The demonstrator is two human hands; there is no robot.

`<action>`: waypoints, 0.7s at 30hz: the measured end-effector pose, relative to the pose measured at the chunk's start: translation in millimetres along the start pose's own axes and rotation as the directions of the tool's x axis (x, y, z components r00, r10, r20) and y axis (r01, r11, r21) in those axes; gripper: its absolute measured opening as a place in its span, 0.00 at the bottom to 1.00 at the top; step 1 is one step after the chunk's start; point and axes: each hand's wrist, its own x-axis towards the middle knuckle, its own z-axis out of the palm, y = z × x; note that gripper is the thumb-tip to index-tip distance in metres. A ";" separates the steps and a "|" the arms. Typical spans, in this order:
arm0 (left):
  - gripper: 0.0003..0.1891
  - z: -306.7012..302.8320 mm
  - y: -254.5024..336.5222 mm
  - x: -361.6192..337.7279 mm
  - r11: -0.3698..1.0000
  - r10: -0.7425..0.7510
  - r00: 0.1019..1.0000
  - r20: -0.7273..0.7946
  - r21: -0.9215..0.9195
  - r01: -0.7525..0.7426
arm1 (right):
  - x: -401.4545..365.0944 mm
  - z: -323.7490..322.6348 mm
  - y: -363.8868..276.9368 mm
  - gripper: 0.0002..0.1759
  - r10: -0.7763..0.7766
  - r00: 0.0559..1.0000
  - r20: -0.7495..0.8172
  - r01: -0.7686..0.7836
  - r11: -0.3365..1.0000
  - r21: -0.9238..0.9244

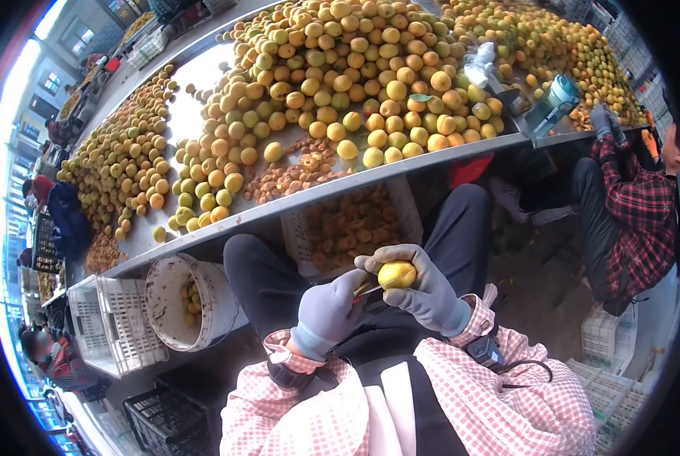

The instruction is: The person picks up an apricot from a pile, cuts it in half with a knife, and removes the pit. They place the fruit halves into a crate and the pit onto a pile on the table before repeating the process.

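Observation:
My right hand (423,285), in a grey glove, grips a whole yellow apricot (397,274) between thumb and fingers. My gloved left hand (330,308) is closed around a small knife (366,289), of which a bit of orange handle and a short blade show. The blade points at the lower left side of the apricot. Both hands are close together over my lap. Just beyond them, between my knees, a white crate (298,247) holds many orange apricot pieces (351,228).
Ahead runs a metal table (279,204) heaped with apricots (347,61), with a pile of apricot pits (298,169) near its edge. A white bucket (218,300) and white crates (120,323) stand left. A person in a plaid shirt (640,209) sits right, near a bottle (559,99).

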 end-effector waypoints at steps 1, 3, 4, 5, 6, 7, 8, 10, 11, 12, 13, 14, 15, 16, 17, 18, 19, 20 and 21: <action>0.20 0.4 0.0 -0.3 1.000 -0.002 1.000 -0.002 0.002 0.002 | 1.3 0.4 -1.1 0.24 -0.019 1.000 0.017 0.019 1.000 0.002; 0.20 1.1 0.2 -1.5 0.998 0.042 0.998 -0.040 0.043 -0.040 | 1.5 0.9 -1.0 0.24 -0.038 0.999 0.035 0.037 0.999 0.007; 0.20 1.7 0.5 -1.8 0.998 0.041 0.998 -0.041 0.044 -0.039 | 0.4 0.5 -0.2 0.24 -0.002 1.000 0.019 0.001 0.999 0.032; 0.20 2.5 1.1 -2.0 0.998 0.027 0.999 -0.039 0.055 -0.025 | -0.6 0.6 0.3 0.24 0.035 0.999 0.004 -0.035 0.998 0.058; 0.21 3.5 1.6 -1.9 0.998 0.012 0.999 -0.041 0.067 -0.009 | -0.4 1.4 0.7 0.24 0.035 0.999 0.008 -0.036 0.998 0.058; 0.21 4.7 1.7 -1.2 0.998 0.012 0.999 -0.041 0.068 -0.009 | -0.5 2.8 0.9 0.24 0.047 0.999 -0.017 -0.045 0.996 0.077; 0.20 6.7 1.0 0.3 0.998 0.011 0.999 -0.047 0.062 -0.008 | 0.1 3.5 0.9 0.23 0.058 0.997 -0.041 -0.054 0.994 0.096; 0.19 9.9 -0.1 0.8 0.998 0.011 0.999 -0.050 0.055 -0.008 | 1.9 2.2 1.6 0.24 0.038 0.999 -0.035 -0.035 0.997 0.075; 0.19 11.1 -0.7 0.6 1.000 0.005 0.999 -0.049 0.029 -0.004 | 3.1 1.1 2.0 0.24 0.017 0.999 -0.028 -0.016 0.998 0.055; 0.19 12.1 -1.3 0.5 1.000 -0.001 0.999 -0.048 0.003 0.001 | 4.1 -0.9 1.6 0.24 0.017 0.999 -0.029 -0.015 0.998 0.054; 0.19 12.6 -1.9 0.7 1.000 0.000 0.999 -0.048 0.003 0.000 | 4.9 -3.7 0.7 0.24 0.031 0.999 -0.012 -0.032 0.999 -0.013; 0.18 12.8 -2.5 1.5 1.000 -0.002 0.998 -0.055 0.000 0.002 | 5.4 -6.4 -0.2 0.24 0.047 0.999 0.003 -0.046 0.996 -0.082; 0.18 13.2 -3.4 1.8 1.000 -0.004 0.998 -0.061 -0.003 0.004 | 5.8 -8.8 -0.3 0.24 0.046 0.999 0.003 -0.045 0.995 -0.083; 0.18 14.3 -6.2 1.2 1.000 -0.004 0.998 -0.063 -0.003 0.004 | 6.3 -11.0 -0.1 0.24 0.034 0.998 0.048 -0.024 0.978 -0.205; 0.17 15.7 -9.9 0.2 1.000 0.002 0.999 -0.036 0.004 -0.001 | 7.0 -11.9 0.1 0.25 0.029 0.995 0.096 0.004 0.947 -0.322; 0.17 15.8 -11.3 -0.9 1.000 0.005 1.000 -0.010 0.012 -0.005 | 7.9 -10.2 -0.8 0.25 0.030 0.994 0.101 0.004 0.947 -0.322; 0.17 15.0 -11.5 -0.4 1.000 0.005 1.000 -0.010 0.016 -0.005 | 9.6 -6.8 -2.0 0.26 0.050 0.996 0.071 -0.034 0.976 -0.213; 0.16 14.0 -11.3 1.4 1.000 0.018 0.999 -0.042 0.006 -0.017 | 11.9 -2.9 -2.2 0.27 0.073 0.996 0.046 -0.068 0.993 -0.101; 0.16 14.1 -10.9 3.0 1.000 0.028 0.997 -0.076 -0.005 -0.028 | 14.4 1.5 -1.4 0.27 0.073 0.996 0.053 -0.068 0.993 -0.101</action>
